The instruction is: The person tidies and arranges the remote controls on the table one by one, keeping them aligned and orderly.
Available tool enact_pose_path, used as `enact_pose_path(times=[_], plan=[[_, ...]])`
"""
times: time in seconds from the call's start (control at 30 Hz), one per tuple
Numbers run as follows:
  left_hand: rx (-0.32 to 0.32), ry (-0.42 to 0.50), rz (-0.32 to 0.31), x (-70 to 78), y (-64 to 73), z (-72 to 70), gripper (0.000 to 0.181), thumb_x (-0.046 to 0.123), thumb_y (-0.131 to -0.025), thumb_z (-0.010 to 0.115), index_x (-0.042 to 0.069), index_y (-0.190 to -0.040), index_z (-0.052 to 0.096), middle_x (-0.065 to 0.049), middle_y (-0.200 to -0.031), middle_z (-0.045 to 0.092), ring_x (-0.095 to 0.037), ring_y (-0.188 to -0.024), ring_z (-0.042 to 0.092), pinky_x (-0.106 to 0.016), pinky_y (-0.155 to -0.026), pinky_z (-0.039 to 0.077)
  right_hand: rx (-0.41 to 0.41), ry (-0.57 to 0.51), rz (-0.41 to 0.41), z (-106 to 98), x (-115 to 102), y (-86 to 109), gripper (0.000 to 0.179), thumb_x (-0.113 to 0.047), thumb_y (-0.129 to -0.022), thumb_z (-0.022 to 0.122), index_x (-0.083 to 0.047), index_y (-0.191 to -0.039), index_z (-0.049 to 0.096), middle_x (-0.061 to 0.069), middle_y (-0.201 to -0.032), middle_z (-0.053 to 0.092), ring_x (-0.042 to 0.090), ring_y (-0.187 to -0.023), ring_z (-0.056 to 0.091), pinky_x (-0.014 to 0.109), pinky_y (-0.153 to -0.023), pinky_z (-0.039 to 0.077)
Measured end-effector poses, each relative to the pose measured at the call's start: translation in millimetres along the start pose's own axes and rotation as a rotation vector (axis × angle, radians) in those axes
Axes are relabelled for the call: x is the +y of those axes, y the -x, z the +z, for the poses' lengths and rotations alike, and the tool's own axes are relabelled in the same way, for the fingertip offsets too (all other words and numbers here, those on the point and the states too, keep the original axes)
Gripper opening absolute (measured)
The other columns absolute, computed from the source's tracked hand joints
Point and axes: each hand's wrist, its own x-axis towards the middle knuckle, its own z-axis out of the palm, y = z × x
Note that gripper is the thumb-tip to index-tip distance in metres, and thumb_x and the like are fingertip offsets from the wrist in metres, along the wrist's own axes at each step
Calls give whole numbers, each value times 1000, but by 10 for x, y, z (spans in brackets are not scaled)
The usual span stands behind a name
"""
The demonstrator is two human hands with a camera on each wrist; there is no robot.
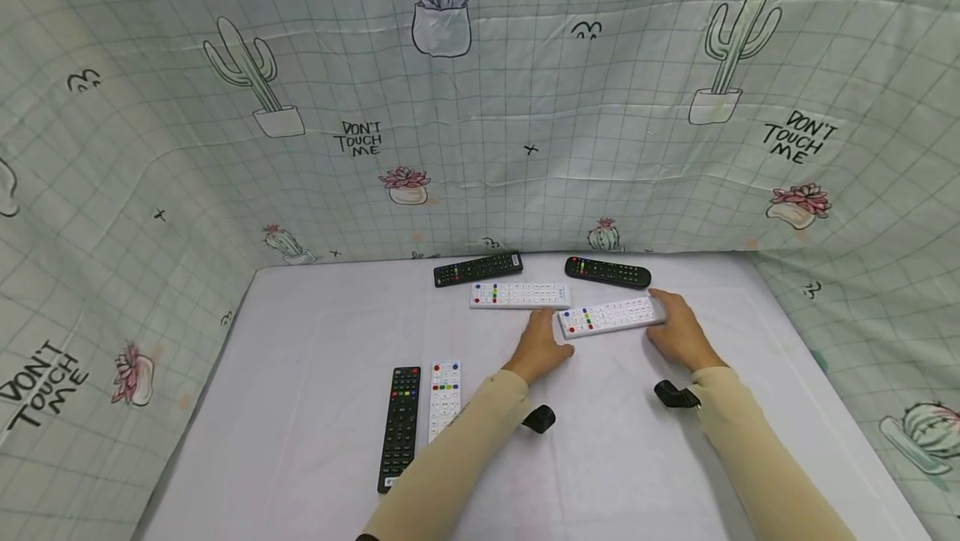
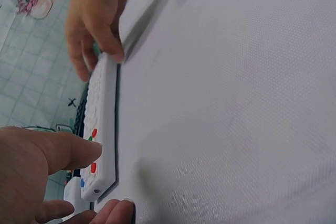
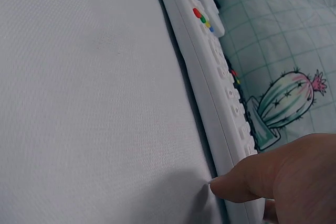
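A white remote control (image 1: 611, 318) with coloured buttons lies slightly slanted on the white tabletop. Its right end is pinched by my right hand (image 1: 678, 333); in the right wrist view the thumb (image 3: 241, 182) presses against the near side edge, with the fingers mostly hidden behind. At the other end is my left hand (image 1: 538, 348), its thumb and fingers spread apart. The left wrist view shows that thumb (image 2: 79, 152) overlapping the coloured buttons, and the fingertips (image 2: 122, 212) low by the remote's end. Just behind lies a second white remote (image 1: 520, 296), close to the left fingertips.
Along the back lie two black remotes, one at left (image 1: 477, 269) and one at right (image 1: 607, 272). Front left, another black remote (image 1: 400, 424) lies beside a white remote (image 1: 446, 395), partly covered by my left sleeve. A printed cactus cloth (image 1: 525, 191) hangs behind the table.
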Motion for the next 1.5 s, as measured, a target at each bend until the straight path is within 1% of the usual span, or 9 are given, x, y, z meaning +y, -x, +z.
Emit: enact_pose_path(times=[0.2, 0.47, 0.6, 0.67, 0.73, 0.93, 1.17, 1.33, 1.5], plan=[[5, -2, -26, 24, 1, 48, 74, 5, -93, 77, -7, -156, 41, -24, -152, 49, -34, -139, 52, -44, -121, 41, -14, 4, -18, 8, 27, 7, 75, 13, -87, 61, 21, -154, 29, 47, -152, 30, 63, -145, 28, 70, -121, 24], [20, 36, -27, 49, 28, 81, 76, 2, -91, 78, -8, -156, 41, -25, -144, 51, -29, -124, 56, -44, -115, 45, -12, 32, -39, 3, 87, 65, 71, 14, -88, 61, 22, -152, 31, 47, -147, 35, 62, -141, 34, 70, -118, 30], [35, 31, -17, 49, 37, 79, 73, -1, -89, 76, -9, -154, 44, -25, -137, 55, -28, -117, 56, -46, -112, 47, -4, 37, -61, -1, 111, 137, 69, 14, -87, 62, 22, -150, 35, 45, -138, 43, 55, -122, 50, 66, -104, 46], [44, 25, -18, 46, 45, 72, 71, -3, -89, 75, -10, -153, 44, -25, -136, 56, -28, -117, 56, -47, -112, 47, -2, 42, -67, -2, 115, 178, 69, 14, -86, 63, 22, -149, 37, 43, -133, 46, 50, -112, 53, 60, -94, 49], [52, 16, -29, 42, 50, 64, 70, -3, -89, 75, -9, -153, 46, -24, -136, 56, -27, -117, 56, -46, -113, 47, -2, 44, -67, 0, 108, 221, 68, 14, -86, 63, 21, -149, 38, 41, -131, 48, 46, -107, 54, 56, -88, 50], [66, 30, -36, 44, 82, 30, 68, -8, -88, 74, -9, -151, 48, -23, -128, 58, -26, -111, 57, -43, -107, 51, -2, 66, -68, 21, 68, 339, 65, 15, -83, 66, 21, -144, 44, 42, -131, 50, 47, -107, 57, 54, -87, 52], [59, 31, -63, 29, 110, -39, 66, -10, -87, 72, -8, -149, 50, -18, -120, 58, -22, -103, 57, -40, -98, 54, -39, 73, -21, 46, -70, 485, 65, 12, -81, 72, 20, -141, 48, 37, -124, 52, 41, -100, 57, 47, -79, 52], [49, 5, -92, 18, 147, -95, 67, -11, -87, 74, -7, -149, 51, -19, -121, 57, -23, -103, 56, -40, -99, 54, -53, 63, -22, 63, -174, 579, 64, 10, -80, 75, 20, -138, 51, 35, -119, 54, 38, -98, 57, 45, -78, 51], [44, -38, -101, -25, 149, -153, 65, -10, -86, 74, -10, -147, 53, -20, -121, 57, -23, -101, 55, -40, -101, 54, -56, 33, -25, 116, -229, 650, 61, 9, -80, 77, 20, -135, 54, 33, -118, 55, 37, -98, 59, 44, -78, 52]])
